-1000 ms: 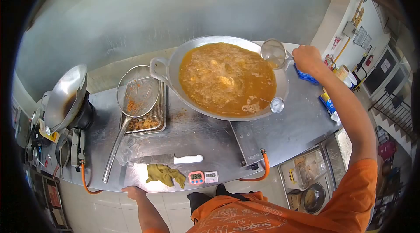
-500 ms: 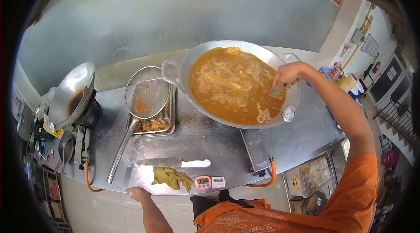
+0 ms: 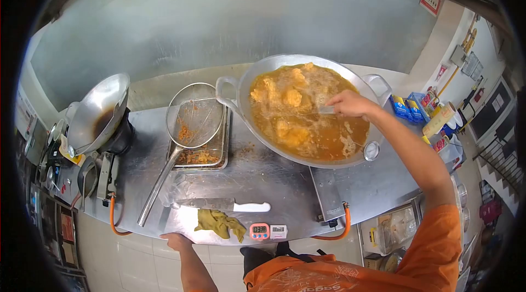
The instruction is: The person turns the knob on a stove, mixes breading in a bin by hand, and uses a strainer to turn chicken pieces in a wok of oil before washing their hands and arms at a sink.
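A large steel wok [image 3: 249,75] full of bubbling orange oil holds several golden battered pieces [image 3: 290,116]. My right hand [image 3: 350,103] reaches over the wok and grips the handle of a small strainer [image 3: 324,109] whose bowl is dipped in the oil. My left hand [image 3: 176,241] rests on the near edge of the steel counter [image 3: 263,179], close to a cleaver with a white handle [image 3: 224,205] and a crumpled yellow-green cloth [image 3: 220,222].
A wire skimmer [image 3: 189,125] lies on a rack tray of crumbs [image 3: 201,155] left of the wok. A second tilted wok [image 3: 98,112] sits at far left. A thermometer dial [image 3: 372,150] clips to the wok's rim. Two timers [image 3: 267,231] sit at the counter's near edge. Blue boxes [image 3: 412,107] stand at right.
My right hand brought the small strainer from the wok's far right rim down into the oil and moved left toward the middle. Battered pieces now show at the surface. The left hand stayed put.
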`<state>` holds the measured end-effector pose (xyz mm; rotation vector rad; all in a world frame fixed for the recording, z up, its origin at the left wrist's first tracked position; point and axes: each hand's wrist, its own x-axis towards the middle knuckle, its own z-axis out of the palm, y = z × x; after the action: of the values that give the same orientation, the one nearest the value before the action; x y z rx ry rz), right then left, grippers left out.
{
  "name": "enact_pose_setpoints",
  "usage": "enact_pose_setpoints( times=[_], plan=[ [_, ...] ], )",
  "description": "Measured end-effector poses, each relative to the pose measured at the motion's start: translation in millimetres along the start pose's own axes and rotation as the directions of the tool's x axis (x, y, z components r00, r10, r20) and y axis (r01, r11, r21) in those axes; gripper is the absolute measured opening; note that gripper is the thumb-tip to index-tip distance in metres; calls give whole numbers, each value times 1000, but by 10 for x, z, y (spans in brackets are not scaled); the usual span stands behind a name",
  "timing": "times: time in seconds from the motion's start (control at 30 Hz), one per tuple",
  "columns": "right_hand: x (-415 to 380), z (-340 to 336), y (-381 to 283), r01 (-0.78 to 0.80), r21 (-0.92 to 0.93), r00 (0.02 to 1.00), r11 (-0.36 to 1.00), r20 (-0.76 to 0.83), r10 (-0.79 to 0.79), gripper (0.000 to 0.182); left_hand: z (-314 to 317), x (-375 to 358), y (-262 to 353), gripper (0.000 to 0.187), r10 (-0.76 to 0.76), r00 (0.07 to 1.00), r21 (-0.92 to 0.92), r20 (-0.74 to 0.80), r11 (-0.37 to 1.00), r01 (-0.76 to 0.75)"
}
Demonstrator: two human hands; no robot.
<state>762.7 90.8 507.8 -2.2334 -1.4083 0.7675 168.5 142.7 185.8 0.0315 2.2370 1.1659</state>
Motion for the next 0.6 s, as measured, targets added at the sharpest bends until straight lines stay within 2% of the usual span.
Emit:
enact_pose_setpoints(
  times=[0.03, 0.13, 0.23, 0.33, 0.43, 0.53, 0.6],
  plan=[
    [-3, -13, -3, 44, 2, 997, 999, -64, -44, 34, 2, -6, -6, 86, 10, 1000, 16, -2, 1000, -10],
    [-187, -143, -176, 0, -142, 991, 990, -135, -20, 35, 17, 53, -35, 86, 6, 1000, 18, 8, 1000, -7],
    [-181, -204, -53, 38, -294, 980, 955, -174, -93, 34, 39, 112, -64, 86, 19, 1000, 14, -6, 1000, -19],
    [-313, -169, -62, 60, -504, 939, 862, -265, -220, 32, 47, 156, -79, 86, 7, 1000, 17, 3, 1000, -7],
    [-596, -116, -291, -3, -626, 928, 780, -292, -231, 32, 33, 85, -47, 86, 2, 1000, -6, 16, 1000, -2],
    [-637, -128, -270, -31, -657, 934, 753, -287, -212, 31, 37, 109, -72, 86, 17, 1000, -16, 8, 1000, -16],
    [-663, -139, -188, -1, -674, 919, 739, -292, -266, 30, 33, 114, -65, 86, 13, 1000, 19, 0, 1000, -13]
  ],
)
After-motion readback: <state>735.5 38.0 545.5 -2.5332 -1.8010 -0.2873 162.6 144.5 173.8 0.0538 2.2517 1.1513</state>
